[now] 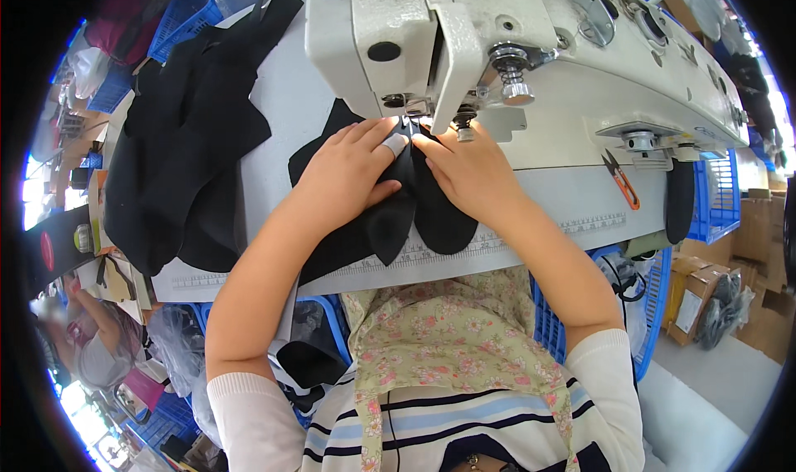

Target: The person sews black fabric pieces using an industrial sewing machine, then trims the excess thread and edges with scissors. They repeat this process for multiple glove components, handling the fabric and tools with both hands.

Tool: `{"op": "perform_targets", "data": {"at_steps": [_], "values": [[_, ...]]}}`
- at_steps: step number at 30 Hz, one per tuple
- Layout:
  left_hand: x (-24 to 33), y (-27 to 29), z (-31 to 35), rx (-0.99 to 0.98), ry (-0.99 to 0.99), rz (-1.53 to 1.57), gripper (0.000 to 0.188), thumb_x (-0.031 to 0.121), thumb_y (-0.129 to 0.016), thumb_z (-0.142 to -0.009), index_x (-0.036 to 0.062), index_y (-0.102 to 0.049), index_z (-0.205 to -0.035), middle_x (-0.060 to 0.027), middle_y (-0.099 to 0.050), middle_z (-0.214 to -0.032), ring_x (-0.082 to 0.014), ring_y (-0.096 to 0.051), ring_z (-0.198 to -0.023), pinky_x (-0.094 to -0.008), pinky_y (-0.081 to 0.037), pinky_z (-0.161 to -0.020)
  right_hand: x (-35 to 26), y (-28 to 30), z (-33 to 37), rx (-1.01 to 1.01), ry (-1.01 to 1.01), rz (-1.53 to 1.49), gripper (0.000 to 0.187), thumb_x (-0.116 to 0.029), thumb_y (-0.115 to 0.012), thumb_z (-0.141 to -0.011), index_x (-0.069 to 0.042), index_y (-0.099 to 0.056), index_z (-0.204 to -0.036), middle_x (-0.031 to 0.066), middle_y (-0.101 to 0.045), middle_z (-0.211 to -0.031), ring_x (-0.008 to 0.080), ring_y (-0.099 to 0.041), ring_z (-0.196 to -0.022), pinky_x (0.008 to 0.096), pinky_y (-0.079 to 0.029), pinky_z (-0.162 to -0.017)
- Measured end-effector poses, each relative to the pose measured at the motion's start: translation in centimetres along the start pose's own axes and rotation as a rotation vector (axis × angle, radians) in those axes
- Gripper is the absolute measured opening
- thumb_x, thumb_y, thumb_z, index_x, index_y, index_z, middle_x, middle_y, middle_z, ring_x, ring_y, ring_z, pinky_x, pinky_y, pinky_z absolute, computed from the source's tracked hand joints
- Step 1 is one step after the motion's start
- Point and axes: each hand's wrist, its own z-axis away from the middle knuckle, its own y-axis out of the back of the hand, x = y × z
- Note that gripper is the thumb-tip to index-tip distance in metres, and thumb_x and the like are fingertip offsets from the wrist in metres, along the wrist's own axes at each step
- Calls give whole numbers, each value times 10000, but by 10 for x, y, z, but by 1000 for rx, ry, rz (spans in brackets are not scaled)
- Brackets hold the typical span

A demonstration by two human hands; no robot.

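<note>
A black fabric piece [390, 223] lies on the machine bed, its upper part under the presser foot [412, 124] of a white sewing machine [390, 16]. My left hand [352, 165] rests palm down on the cloth left of the needle, fingers together and pressing it, thumb a little apart. A pale cover sits on one finger [395, 144]. Close by on the right, my right hand [473, 173] holds the cloth beside the foot. Some of its fingers are hidden behind machine parts. The fabric's rounded lower ends hang toward me.
A heap of black fabric [178, 148] covers the table's left side. Orange-handled thread snips [622, 182] lie at the right. A printed ruler strip [489, 244] runs along the front edge. Blue crates [715, 194] and cardboard boxes [696, 298] stand at the right; another person [99, 339] sits far left.
</note>
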Motion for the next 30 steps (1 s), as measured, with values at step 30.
{"op": "perform_targets", "data": {"at_steps": [30], "values": [[26,-5,19,-77,192,-5,560,186,-679,-744,69,-519,-1267,-157,-383,-1457,-368,-322,-1366,-536,-268,-1116,10,8,6,-55,-42,-74,357,-215,-713,-759,-57,-606,-1061,128,-562,-1195,302,-492,-1183,426,-386,-990]]}}
